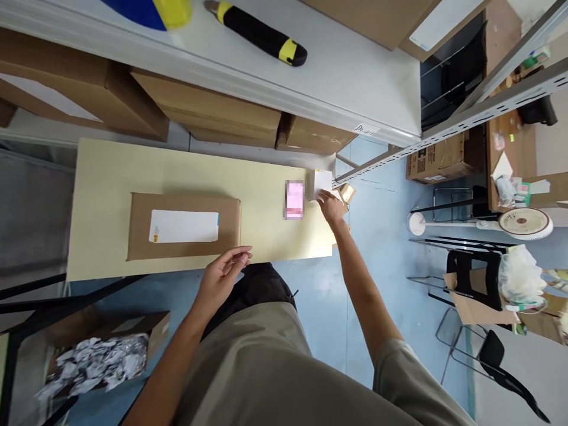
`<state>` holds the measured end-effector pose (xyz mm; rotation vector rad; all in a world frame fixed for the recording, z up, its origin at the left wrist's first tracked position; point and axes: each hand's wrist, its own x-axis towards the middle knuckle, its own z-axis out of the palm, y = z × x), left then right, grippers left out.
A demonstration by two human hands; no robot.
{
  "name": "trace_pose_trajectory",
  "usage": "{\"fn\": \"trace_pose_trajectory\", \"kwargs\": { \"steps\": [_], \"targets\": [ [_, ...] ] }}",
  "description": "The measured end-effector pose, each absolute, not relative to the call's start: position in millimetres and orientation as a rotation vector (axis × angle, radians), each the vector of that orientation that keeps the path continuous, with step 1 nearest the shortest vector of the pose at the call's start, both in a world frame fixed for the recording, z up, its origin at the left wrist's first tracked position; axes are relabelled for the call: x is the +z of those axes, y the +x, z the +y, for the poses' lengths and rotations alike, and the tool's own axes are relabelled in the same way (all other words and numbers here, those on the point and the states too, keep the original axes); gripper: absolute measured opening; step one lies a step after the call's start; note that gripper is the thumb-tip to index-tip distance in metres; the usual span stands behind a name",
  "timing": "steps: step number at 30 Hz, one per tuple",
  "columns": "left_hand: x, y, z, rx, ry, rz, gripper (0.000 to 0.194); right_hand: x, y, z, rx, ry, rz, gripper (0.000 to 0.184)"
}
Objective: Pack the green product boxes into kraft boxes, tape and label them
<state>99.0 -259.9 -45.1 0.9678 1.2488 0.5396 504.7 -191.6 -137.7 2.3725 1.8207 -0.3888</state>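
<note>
At the right end of the pale yellow table, my right hand has its fingers on the near edge of a small white box, gripping it there. My left hand hovers by the table's front edge with loosely stretched fingers and nothing in it. Just beyond that hand lies a closed brown cardboard box bearing a white label. Between the carton and the white box is a small pink card-like item, its surface blurred out.
Above the table runs a grey shelf with a black and yellow utility knife. Large cartons stand beneath it. An open box of crumpled paper sits lower left. A white fan and chairs are at right.
</note>
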Motion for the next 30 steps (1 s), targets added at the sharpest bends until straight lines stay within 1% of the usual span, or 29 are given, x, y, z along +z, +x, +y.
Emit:
{"fn": "trace_pose_trajectory", "kwargs": {
  "steps": [4, 9, 11, 15, 19, 24, 27, 30],
  "targets": [
    [-45.4, 102.0, -255.4, 0.523, 0.97, 1.234, 0.067, -136.8, 505.0, -192.5, -0.362, 2.287, 1.847, 0.036],
    [-47.1, 108.7, -249.5, 0.498, 0.952, 1.22, 0.068, -135.7, 503.8, -196.6, -0.262, 2.199, 1.945, 0.048],
    [-49.2, 112.1, -246.8, 0.484, 0.951, 1.205, 0.069, -135.1, 503.6, -197.1, -0.237, 2.196, 1.947, 0.05],
    [-54.7, 119.9, -239.6, 0.45, 0.953, 1.178, 0.071, -133.8, 504.0, -197.5, -0.215, 2.249, 1.902, 0.044],
    [-58.7, 128.2, -228.8, 0.416, 0.979, 1.154, 0.069, -130.4, 506.3, -200.7, -0.205, 2.335, 1.919, 0.041],
    [-61.0, 142.6, -207.5, 0.386, 1.005, 1.128, 0.07, -119.5, 513.8, -188.1, -0.441, 2.261, 1.945, 0.026],
    [-59.5, 153.5, -190.6, 0.359, 1.029, 1.109, 0.069, -115.6, 523.4, -159.3, -0.472, 2.299, 1.907, 0.033],
    [-55.4, 163.2, -172.9, 0.341, 1.074, 1.102, 0.067, -117.7, 536.7, -123.1, -0.438, 2.305, 1.908, 0.052]
  ]
}}
